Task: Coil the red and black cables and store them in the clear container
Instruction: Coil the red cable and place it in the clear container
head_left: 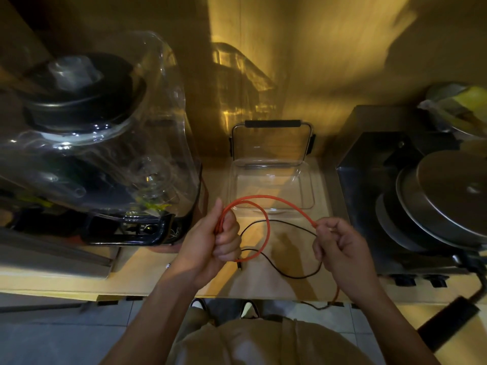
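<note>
My left hand (220,239) is closed in a fist around loops of the red cable (267,227), which arcs up and over to the right. My right hand (336,242) pinches the same red cable between thumb and fingers; its tail runs down off the counter edge. The thin black cable (283,271) lies loose on the wooden counter under and between my hands. The clear container (309,185) sits open just behind the hands, with its wire-handled lid (271,123) standing up at the back.
A large blender under a clear plastic cover (110,143) fills the left of the counter. A dark metal appliance with stacked round metal lids (427,201) stands at the right. The wooden wall is close behind the container. Tiled floor and my shoes show below the counter edge.
</note>
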Demonstrator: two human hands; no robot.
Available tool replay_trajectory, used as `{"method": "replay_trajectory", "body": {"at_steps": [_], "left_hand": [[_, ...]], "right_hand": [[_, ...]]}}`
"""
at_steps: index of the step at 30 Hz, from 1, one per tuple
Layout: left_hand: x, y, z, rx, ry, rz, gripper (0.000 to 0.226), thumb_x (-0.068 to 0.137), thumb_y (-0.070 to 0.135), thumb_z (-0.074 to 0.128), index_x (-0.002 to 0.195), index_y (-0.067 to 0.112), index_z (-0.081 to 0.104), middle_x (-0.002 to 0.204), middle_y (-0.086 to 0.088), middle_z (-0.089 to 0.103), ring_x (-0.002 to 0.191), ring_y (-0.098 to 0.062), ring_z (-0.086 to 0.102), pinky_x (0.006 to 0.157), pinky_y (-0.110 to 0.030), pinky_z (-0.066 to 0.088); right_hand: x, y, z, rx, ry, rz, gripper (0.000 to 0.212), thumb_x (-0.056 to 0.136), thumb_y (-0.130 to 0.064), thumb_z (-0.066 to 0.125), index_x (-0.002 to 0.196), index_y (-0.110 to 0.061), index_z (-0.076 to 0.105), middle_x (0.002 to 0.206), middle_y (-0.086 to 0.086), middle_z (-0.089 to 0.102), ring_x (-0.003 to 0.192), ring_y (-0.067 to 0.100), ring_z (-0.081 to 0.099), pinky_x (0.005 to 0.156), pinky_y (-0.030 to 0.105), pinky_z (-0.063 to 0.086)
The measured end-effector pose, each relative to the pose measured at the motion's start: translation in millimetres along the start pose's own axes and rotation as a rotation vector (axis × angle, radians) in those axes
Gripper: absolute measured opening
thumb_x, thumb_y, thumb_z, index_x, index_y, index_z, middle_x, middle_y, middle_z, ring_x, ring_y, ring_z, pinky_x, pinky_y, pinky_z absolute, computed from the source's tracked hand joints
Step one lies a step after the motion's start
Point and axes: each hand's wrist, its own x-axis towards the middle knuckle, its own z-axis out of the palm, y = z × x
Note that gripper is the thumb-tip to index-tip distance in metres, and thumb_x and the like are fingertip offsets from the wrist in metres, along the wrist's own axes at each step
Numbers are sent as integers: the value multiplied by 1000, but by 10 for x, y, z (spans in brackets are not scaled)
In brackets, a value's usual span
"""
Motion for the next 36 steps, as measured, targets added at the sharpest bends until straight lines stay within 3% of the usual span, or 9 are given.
{"method": "replay_trajectory", "body": {"at_steps": [7, 11, 14, 18, 23, 25, 27, 31, 36], "left_hand": [[13, -11, -2, -123, -61, -22, 48, 100, 47, 34, 64, 17, 46, 49, 6, 22, 39, -6, 16, 36, -17, 21], [19, -33, 45, -234, -160, -11, 44, 103, 43, 30, 74, 16, 49, 52, 6, 37, 42, -5, 21, 41, -18, 27], [41, -64, 121, -220, -177, 26, 39, 103, 38, 32, 83, 13, 54, 56, 5, 40, 44, -6, 28, 45, -20, 30], [41, -102, 230, -61, -150, 107, 33, 100, 29, 40, 105, 8, 64, 62, 2, 41, 51, -8, 36, 52, -22, 34], [47, -209, 322, 139, -165, 149, 37, 98, 17, 42, 131, 10, 56, 69, -2, 43, 62, -14, 41, 64, -27, 42], [67, -268, 356, 244, -158, 158, 36, 98, 17, 43, 131, 12, 56, 70, 0, 48, 66, -13, 45, 68, -26, 45], [82, -328, 393, 334, -141, 171, 34, 99, 17, 43, 130, 13, 56, 70, 3, 52, 67, -10, 49, 69, -24, 46], [110, -388, 436, 476, -70, 229, 31, 99, 17, 44, 126, 11, 57, 70, 1, 55, 66, -10, 54, 69, -26, 47], [118, -392, 381, 702, -2, 286, 25, 103, 16, 44, 121, 15, 61, 80, -3, 65, 97, -42, 63, 80, -41, 48]], "right_hand": [[-20, 26, 42, -59, 37, -23, 13, 96, -9, 56, 89, -18, 62, 72, 10, 64, 54, 8, 54, 51, 20, 42], [-50, 54, 113, -250, 57, -85, 17, 94, -13, 61, 89, -29, 62, 74, -2, 64, 64, 15, 61, 57, 30, 49], [-65, 67, 172, -339, -10, -100, 22, 92, -12, 63, 92, -34, 62, 69, -9, 63, 62, 13, 60, 51, 25, 47], [-69, 73, 215, -445, -91, -188, 32, 88, -5, 67, 100, -35, 67, 76, -20, 60, 71, 0, 59, 59, 6, 39], [-60, 55, 268, -382, -158, -232, 30, 94, -12, 63, 113, -34, 72, 90, -20, 73, 80, -3, 67, 71, 19, 51], [-85, 9, 297, -379, -194, -262, 32, 95, -14, 62, 103, -44, 71, 77, -27, 68, 71, -6, 64, 64, 14, 47], [-114, 2, 333, -426, -221, -262, 37, 94, -13, 61, 95, -50, 60, 65, -22, 60, 59, -2, 56, 54, 9, 36], [-155, 70, 383, -393, -289, -173, 26, 93, -10, 58, 110, -31, 57, 69, -12, 61, 62, 4, 59, 53, 10, 35], [-180, 87, 398, -371, -198, -307, 15, 87, -15, 66, 95, -25, 74, 81, -10, 74, 73, -2, 66, 64, 15, 49]]}}
